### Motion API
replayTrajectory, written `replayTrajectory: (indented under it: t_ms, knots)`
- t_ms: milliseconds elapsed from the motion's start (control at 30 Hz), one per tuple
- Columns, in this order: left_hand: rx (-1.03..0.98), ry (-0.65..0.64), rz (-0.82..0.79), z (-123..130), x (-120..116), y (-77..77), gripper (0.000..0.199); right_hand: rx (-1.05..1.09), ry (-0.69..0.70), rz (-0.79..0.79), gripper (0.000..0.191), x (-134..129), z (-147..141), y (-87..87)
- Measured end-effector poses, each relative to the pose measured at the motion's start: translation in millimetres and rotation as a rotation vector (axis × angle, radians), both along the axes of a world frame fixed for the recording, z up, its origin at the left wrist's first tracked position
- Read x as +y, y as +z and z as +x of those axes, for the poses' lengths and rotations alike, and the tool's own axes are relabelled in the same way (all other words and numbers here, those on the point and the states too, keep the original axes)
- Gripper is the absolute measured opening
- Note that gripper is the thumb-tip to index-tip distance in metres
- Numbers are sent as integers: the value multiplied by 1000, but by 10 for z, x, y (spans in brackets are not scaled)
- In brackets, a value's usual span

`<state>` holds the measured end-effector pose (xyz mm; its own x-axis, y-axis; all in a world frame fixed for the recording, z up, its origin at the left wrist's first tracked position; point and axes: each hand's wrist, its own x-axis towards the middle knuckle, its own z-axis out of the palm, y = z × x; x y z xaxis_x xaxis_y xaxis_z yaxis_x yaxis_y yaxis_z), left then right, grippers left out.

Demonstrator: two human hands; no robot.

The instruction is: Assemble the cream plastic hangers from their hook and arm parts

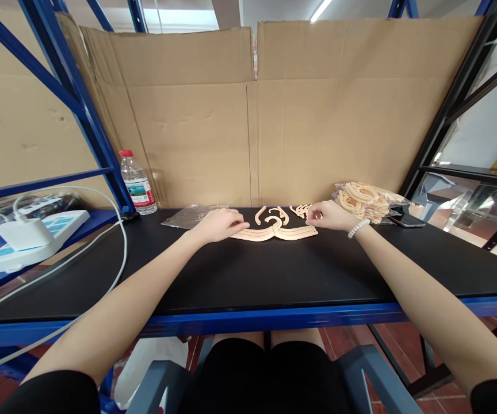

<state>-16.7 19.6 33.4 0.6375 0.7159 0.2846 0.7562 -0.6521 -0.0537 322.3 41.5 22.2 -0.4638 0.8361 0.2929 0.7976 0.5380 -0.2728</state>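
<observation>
The left hand (218,224), near the centre of the frame, lies palm down with fingers curled over the left end of a long, pale wood-coloured, wing-shaped assembly (253,234); whether it grips that end or only rests there, I cannot tell. This assembly lies flat at the middle of the frame on a matt black tabletop (240,276), a hook-like curl rising from its centre. The right hand (333,216), right of centre, has thumb and fingertips drawn together beside a cluster of small, pale wood-coloured branching pieces (299,211); anything pinched there is too small to make out. Just behind it, a clear plastic bag of pale looped pieces (360,200) sits farther right
</observation>
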Motion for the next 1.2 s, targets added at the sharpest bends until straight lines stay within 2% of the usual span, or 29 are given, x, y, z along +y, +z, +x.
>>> replayTrajectory:
  t_ms: [100, 200, 300, 433, 633, 867, 1200]
  knots:
    - [-14, 73, 0, 27, -53, 38, 51, 11, -16, 24, 16, 0, 6, -3]
    - [-63, 125, -58, 30, -83, 58, 56, 11, -19, 50, 14, -6, 5, 0]
    - [-78, 120, -81, 15, -76, 51, 55, 25, -13, 66, 14, -19, -5, 4]
    - [-53, 113, -34, -6, -32, 25, 54, 43, -16, 70, 15, -31, -16, 4]
    - [-50, 133, 11, -2, -17, 22, 41, 49, -24, 76, 16, -40, -14, 3]
    - [-112, 198, -35, 35, -66, 38, 63, 52, -25, 75, 16, -40, -17, 7]
    - [-105, 212, 44, 57, -42, 17, 54, 52, -13, 60, 15, -34, -29, -8]
